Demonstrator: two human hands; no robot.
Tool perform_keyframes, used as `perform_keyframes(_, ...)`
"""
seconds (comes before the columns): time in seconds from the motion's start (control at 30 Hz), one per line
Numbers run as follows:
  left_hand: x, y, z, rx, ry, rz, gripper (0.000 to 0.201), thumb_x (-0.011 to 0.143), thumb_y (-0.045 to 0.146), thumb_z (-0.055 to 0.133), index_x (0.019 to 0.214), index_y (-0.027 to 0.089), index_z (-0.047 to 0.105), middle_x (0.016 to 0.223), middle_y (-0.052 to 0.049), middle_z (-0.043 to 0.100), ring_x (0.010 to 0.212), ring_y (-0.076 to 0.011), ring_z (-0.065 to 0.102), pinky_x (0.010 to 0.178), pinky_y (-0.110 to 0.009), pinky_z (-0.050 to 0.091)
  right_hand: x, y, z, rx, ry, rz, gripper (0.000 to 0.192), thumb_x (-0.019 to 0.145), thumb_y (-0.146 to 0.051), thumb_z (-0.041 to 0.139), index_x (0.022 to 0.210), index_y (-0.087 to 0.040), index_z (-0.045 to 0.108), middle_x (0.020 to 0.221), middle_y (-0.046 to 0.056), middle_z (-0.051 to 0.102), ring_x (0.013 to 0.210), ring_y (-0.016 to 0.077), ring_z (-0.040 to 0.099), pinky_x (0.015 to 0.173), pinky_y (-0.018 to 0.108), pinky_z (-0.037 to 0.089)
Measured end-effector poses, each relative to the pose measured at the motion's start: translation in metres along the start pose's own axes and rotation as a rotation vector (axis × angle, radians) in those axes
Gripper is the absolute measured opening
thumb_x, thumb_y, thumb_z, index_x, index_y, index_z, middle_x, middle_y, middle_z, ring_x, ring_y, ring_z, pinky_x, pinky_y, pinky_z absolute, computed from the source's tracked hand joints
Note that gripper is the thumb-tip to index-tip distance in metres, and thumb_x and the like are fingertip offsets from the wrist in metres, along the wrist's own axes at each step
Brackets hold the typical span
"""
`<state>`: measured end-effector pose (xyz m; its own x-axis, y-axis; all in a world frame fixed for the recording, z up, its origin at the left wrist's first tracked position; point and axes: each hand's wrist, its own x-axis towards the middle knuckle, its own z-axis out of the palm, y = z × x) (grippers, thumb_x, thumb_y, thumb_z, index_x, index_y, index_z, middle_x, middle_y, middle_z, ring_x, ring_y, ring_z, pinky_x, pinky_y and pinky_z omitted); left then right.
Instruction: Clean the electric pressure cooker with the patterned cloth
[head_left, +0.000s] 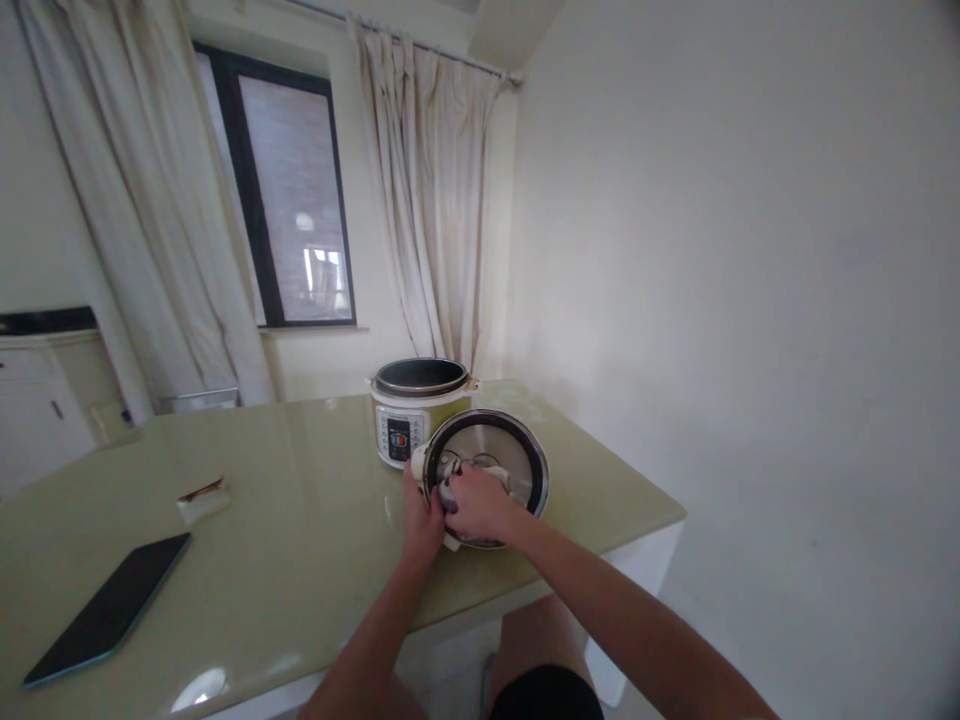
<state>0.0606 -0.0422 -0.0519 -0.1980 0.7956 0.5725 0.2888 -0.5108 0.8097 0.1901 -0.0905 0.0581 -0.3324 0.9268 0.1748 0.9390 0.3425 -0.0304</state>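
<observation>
1. The glossy pale-green glass-topped counter (300, 520) fills the lower left and middle of the view, its far right corner (679, 515) close to the bare white wall.
2. Behind it, at twelve o'clock from the hands, hang long cream curtains (431, 210) either side of a dark-framed window (289, 195).
3. The round cream-and-white electric pressure cooker body (412, 410) stands upright on the counter with its top open, showing the dark inner pot rim; its control panel faces the person.
4. The round pressure cooker lid with shiny steel underside and black rim (499, 455) lies tilted just in front of the cooker body, at about five o'clock from it, its inner face turned up toward the camera (whether it touches the cooker I cannot tell).
5. The flat dark rectangular tablet with a teal edge (109, 610) lies at eight o'clock from the lid, well apart from it.
6. The right hand (480, 505) rests curled on the lid's inner face, fingers closed over something pale and grey there, too small to make out.
7. The left hand (421, 520) grips the lid's rim at its nine o'clock side, touching the right hand.
8. A small crumpled white wrapper with a brown strip (202, 498) lies at nine o'clock from the hands, near the tablet.
</observation>
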Motion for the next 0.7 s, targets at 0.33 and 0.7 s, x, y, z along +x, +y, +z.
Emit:
perform_keyframes(0.33,0.001,0.001,0.003,-0.003,-0.024,-0.017,0.075,0.093,0.028,0.053,0.164,0.020,0.027,0.165,-0.014,0.044,0.155,-0.0254,0.040,0.130,-0.044,0.030,0.016,0.063,-0.041,-0.119,0.008,0.217,0.040,0.084,-0.033,0.071,0.120,-0.014,0.074,0.132,0.022,0.067,0.116,0.0376,0.070,0.091,0.042,0.058)
perform_keyframes(0.7,0.000,-0.007,0.000,-0.027,-0.023,-0.018,0.072,0.094,0.030,0.050,0.162,0.016,0.029,0.163,-0.018,0.046,0.153,-0.0265,0.042,0.129,-0.045,0.031,0.023,0.009,0.018,0.340,0.136,0.184,0.032,0.088,-0.042,0.067,0.105,-0.016,0.072,0.112,0.013,0.076,0.103,0.0250,0.073,0.090,0.030,0.054)
